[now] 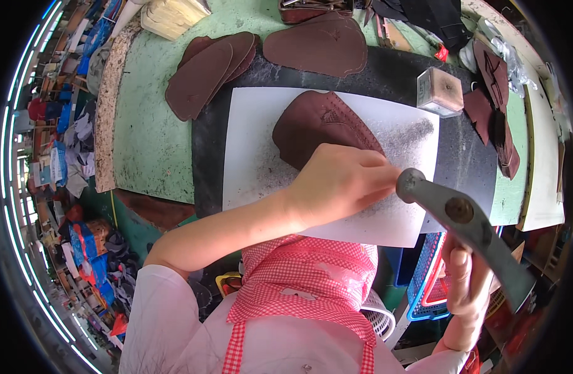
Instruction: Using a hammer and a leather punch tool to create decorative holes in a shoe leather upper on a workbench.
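Observation:
A dark brown leather piece (320, 128) with a line of small holes along its right edge lies on a white board (255, 149) scattered with dark specks. My left hand (345, 177) rests over the piece's lower right edge, its fingers pinched together. What they hold, if anything, is hidden behind the hand and the hammer head. My right hand (467, 280) is closed round the handle of a hammer (480, 227), raised at the right. In this view the hammer's round face overlaps my left fingertips; I cannot tell the gap.
More brown leather pieces (202, 71) and a single larger one (317, 47) lie beyond the board on the dark slab (208, 168) and green table. A block in a clear box (439, 92) stands at the board's far right corner. Leather strips (495, 106) lie farther right. Blue and red baskets (427, 280) are below.

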`<state>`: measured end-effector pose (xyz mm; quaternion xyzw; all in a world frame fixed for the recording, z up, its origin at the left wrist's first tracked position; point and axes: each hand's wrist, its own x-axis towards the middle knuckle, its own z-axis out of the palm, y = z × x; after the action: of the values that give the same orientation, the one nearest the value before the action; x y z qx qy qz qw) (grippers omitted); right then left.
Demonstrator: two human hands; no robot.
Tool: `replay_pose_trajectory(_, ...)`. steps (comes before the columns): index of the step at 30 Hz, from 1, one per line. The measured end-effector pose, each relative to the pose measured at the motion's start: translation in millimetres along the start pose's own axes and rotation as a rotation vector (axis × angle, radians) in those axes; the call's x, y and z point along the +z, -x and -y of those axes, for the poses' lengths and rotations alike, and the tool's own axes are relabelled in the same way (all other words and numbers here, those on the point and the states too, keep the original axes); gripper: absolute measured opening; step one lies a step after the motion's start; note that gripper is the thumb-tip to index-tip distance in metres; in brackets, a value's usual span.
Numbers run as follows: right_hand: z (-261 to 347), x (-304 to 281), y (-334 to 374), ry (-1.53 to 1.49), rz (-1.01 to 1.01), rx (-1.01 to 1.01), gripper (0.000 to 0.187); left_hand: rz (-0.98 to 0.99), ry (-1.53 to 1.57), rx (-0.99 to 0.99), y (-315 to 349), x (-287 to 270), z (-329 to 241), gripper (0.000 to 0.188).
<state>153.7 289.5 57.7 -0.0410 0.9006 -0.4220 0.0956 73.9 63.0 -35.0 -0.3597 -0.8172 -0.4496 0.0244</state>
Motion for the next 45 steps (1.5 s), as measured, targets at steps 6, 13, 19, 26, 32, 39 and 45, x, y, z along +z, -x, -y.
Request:
replay_pose_trajectory(6, -10, 10, 2, -0.263, -0.049, -0.027, 0.045, 0.128, 0.653, -0.485, -7, -6, 6, 0.012)
replay_pose_trajectory(13, -7, 0, 37, -0.453, -0.328, 0.312, 0.048, 0.156, 0.285, -0.323, -1, -8, 1, 0.018)
replay_pose_trajectory(19, 2, 3, 7, -0.089, 0.008, 0.039, 0.031, 0.119, 0.187, -0.174, 2, -8, 1, 0.014)
replay_pose_trajectory(26, -7, 10, 12, -0.094, -0.072, -0.082, 0.046, 0.091, 0.635, -0.449, 3, -3, 5, 0.012)
replay_pose_trajectory(32, 5, 4, 19, -0.094, -0.151, -0.012, 0.051, 0.114, 0.226, -0.233, 7, -7, -8, 0.014)
replay_pose_trajectory(39, 3, 4, 11, -0.096, 0.016, 0.075, 0.031, 0.033, 0.643, -0.475, 7, -8, 7, 0.011)
replay_pose_trajectory(45, -13, 0, 19, -0.049, 0.026, -0.066, 0.037, 0.062, 0.760, -0.551, 3, -16, 6, 0.011)
